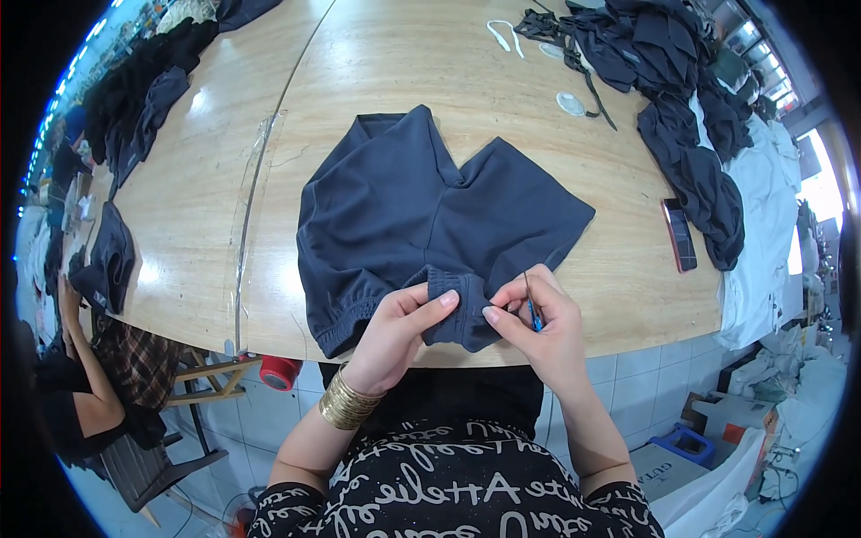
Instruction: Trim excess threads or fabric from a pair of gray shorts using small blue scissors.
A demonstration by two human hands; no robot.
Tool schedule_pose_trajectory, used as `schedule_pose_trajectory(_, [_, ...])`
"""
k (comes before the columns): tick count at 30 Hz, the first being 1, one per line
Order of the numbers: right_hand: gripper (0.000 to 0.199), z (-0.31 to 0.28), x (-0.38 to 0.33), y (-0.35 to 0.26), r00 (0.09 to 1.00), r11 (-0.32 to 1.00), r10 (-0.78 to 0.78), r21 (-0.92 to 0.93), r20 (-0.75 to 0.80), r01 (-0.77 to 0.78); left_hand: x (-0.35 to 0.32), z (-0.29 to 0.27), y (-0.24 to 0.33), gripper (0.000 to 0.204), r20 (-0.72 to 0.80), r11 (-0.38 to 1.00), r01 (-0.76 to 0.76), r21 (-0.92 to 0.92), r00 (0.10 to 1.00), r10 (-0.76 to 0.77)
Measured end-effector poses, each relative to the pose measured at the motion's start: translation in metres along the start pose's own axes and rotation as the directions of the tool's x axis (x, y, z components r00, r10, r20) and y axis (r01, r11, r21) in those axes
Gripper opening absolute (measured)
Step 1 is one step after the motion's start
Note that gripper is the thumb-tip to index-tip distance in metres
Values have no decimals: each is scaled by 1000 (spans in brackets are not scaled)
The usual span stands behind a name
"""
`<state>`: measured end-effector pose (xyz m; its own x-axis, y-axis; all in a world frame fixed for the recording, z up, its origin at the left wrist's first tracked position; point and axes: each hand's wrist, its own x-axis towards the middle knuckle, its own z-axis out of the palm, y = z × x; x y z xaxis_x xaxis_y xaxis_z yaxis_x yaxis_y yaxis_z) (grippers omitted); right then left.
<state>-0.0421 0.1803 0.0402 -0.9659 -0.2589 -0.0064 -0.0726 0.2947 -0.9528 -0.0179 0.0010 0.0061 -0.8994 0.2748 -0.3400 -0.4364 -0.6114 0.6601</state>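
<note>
A pair of dark navy shorts (pixel 386 206) lies spread on the table in front of me, legs pointing away. Its elastic waistband (pixel 446 309) is gathered up near the table's front edge. My left hand (pixel 390 332) is closed on that waistband, thumb pressed on top of the fabric. Beside it my right hand (pixel 552 332) is closed, with thumb and forefinger pinching at the waistband's right side. Tucked in the right hand's fingers is a small blue cutting tool (pixel 536 318) with a thin metal tip, apparently thread snips. My fingers hide most of it.
A phone (pixel 679 235) lies at the right, beside piled dark garments (pixel 708 179) and white cloth (pixel 762 197). White cord (pixel 507 38) and black straps (pixel 596 99) lie at the back. More dark clothes (pixel 143 108) line the left, where another person (pixel 81 394) sits. A taped seam (pixel 251 197) crosses the table.
</note>
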Motion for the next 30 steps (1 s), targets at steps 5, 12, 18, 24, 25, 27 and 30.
schedule_pose_trajectory(5, [12, -2, -3, 1, 999, 999, -41, -6, -22, 41, 0, -5, -1, 25, 55, 997, 64, 34, 996, -65])
schedule_pose_trajectory(12, [12, -4, -1, 1, 999, 999, -45, 22, -27, 46, 3, -9, -3, 31, 150, 988, 134, -73, 981, -122])
schedule_pose_trajectory(18, [16, -10, 2, 15, 994, 999, -50, 6, 96, 50, 4, -11, -5, 32, 122, 999, 52, -10, 991, -50])
schedule_pose_trajectory(24, [17, -11, 3, 11, 997, 996, -33, 84, 65, 27, 11, -18, -7, 39, 204, 989, 129, -77, 973, -111])
schedule_pose_trajectory(25, [17, -11, 4, 10, 997, 996, -31, 84, 68, 25, 11, -20, -6, 40, 218, 985, 146, -94, 968, -123])
schedule_pose_trajectory(27, [16, -13, 6, 9, 996, 999, -31, 17, 78, 30, 11, -20, -4, 41, 231, 980, 165, -112, 963, -136])
schedule_pose_trajectory(30, [17, -14, 10, 18, 981, 1000, -4, 27, 194, -1, 11, -19, -3, 40, 164, 985, 172, -13, 972, -167])
